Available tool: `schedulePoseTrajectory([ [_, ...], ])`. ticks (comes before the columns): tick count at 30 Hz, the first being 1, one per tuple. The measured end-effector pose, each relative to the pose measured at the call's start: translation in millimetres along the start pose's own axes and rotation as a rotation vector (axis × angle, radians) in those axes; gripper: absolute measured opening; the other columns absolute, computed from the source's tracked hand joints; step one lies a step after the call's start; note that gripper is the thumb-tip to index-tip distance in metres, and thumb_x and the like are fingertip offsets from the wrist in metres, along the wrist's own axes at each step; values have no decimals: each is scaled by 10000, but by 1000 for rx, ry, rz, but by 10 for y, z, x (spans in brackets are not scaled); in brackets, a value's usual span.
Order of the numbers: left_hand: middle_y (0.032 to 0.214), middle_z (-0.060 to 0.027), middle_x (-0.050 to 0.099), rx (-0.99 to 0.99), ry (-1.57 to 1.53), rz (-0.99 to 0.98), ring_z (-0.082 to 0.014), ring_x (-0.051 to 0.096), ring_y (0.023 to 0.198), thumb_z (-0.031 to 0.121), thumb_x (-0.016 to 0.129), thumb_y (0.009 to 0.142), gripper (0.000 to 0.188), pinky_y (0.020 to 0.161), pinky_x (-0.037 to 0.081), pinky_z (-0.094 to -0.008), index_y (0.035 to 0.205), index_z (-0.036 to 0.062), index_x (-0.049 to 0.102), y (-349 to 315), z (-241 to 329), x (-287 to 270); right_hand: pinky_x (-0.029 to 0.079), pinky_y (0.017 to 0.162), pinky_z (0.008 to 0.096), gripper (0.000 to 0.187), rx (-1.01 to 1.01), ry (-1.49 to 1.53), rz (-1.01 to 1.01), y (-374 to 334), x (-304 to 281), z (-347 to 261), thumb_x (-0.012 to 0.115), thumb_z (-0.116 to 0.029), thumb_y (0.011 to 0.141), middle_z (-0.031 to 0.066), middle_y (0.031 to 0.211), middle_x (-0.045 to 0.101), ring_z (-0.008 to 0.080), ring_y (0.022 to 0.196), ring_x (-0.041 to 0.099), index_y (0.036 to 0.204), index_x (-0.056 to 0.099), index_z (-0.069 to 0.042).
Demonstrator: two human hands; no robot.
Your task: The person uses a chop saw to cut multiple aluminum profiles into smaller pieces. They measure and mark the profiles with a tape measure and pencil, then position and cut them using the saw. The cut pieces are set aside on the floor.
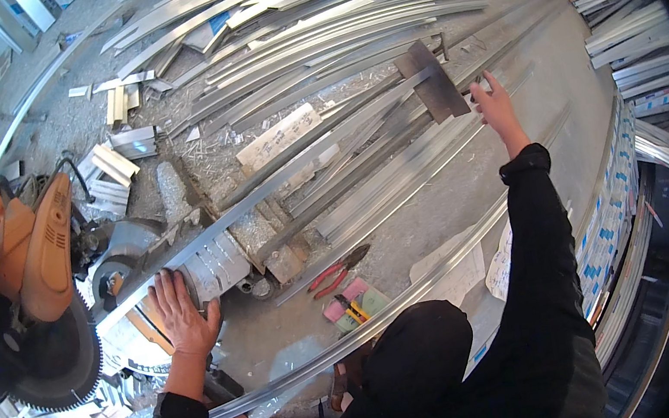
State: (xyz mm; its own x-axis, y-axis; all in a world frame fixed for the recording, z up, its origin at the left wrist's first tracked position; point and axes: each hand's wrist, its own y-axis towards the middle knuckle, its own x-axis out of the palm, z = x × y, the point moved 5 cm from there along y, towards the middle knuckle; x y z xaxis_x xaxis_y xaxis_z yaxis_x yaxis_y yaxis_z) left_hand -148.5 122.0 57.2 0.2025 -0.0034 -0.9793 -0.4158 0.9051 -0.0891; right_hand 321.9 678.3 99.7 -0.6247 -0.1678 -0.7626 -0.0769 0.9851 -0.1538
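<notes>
My left hand (180, 312) lies flat with fingers stretched out on the metal table of a mitre saw (44, 255). Its fingertips touch or nearly touch the lower edge of a long silver metal strip (285, 171). The toothed round saw blade (32, 357) is left of this hand. From the saw, the strip slants up to the right, towards a dark brown metal plate (439, 87) standing across the rails. Just right of that plate my right hand (498, 111) is held out, thumb and fingers apart. Whether it touches the plate I cannot tell.
Red-handled pliers (332, 277) lie below the rails, near a yellow utility knife (353, 309) on pink and green pads. Long silver profiles (341, 28) cover the far floor. A long curved rail (417, 290) crosses in front of me. More profiles (637, 47) are stacked at right.
</notes>
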Motion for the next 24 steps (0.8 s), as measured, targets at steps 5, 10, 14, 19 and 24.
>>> schedulePoseTrajectory([
  [5,1565,-286,298,-5,-15,-3,-461,219,1488,381,685,815,883,1236,103,-592,1491,-64,332,7,-10,-3,402,1115,428,653,-622,-702,-36,-95,-68,-326,690,-373,922,205,1469,525,382,1354,489,1452,501,-41],
  [10,1566,-283,299,-2,-20,4,-447,223,1490,395,687,809,898,1237,101,-591,1496,-61,331,17,-7,-9,427,1090,426,620,-660,-709,-92,-108,-96,-444,723,-399,892,158,1439,566,358,1309,530,1372,582,-32],
  [14,1565,-281,302,-19,-25,-12,-442,228,1488,403,697,802,911,1235,102,-596,1497,-58,332,7,-22,14,478,1010,448,551,-552,-756,10,-153,-85,-515,756,-419,857,151,1333,642,351,1217,597,1232,673,-24],
  [19,1568,-277,292,-2,-38,10,-436,230,1486,423,703,801,928,1233,100,-601,1501,-57,326,8,-42,19,497,966,446,426,-701,-736,286,-382,210,-1062,760,-370,859,137,1173,704,343,1108,631,1137,720,-49],
  [24,1569,-260,304,-28,-49,-17,-425,221,1492,455,687,812,937,1239,85,-593,1506,-58,324,10,-60,31,498,941,473,259,-875,-243,-198,-844,2136,-2008,678,-261,901,157,1079,717,354,1063,638,1060,735,-65],
])
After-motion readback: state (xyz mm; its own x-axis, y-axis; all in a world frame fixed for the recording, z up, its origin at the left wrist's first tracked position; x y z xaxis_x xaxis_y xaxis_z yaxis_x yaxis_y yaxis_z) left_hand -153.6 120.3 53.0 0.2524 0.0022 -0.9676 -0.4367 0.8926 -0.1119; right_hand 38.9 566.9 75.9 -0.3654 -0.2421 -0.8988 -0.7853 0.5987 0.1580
